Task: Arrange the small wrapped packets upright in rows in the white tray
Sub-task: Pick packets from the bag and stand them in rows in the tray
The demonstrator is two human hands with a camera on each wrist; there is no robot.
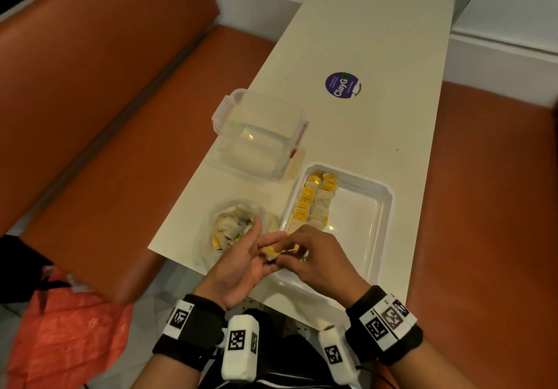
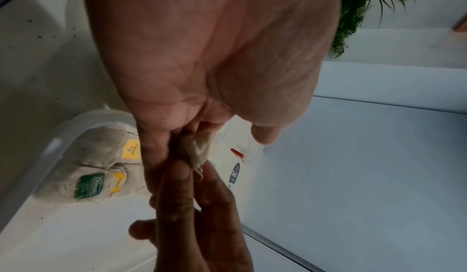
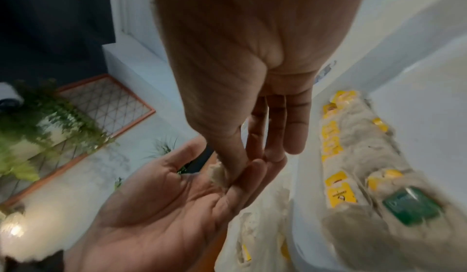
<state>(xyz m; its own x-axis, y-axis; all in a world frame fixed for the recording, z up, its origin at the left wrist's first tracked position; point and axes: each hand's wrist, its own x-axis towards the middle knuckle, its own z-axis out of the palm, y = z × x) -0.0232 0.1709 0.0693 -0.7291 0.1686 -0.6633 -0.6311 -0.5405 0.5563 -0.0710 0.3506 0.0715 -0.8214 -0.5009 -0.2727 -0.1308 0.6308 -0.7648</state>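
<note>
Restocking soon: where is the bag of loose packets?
Head view: the bag lies at the table's left edge, left of the white tray, nearer than the clear container.

I have open room in the right half of the white tray [image 1: 356, 222]; packet rows [image 1: 314, 201] line its left wall.

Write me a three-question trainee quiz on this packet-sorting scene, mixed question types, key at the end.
1. True or false: the packets in the white tray form two rows along its left side.
2. Fill in: the clear bag of loose packets sits to the tray's ___.
3. What does the right hand pinch? A the bag; B a single packet; C the tray.
Key: 1 true; 2 left; 3 B.
</note>
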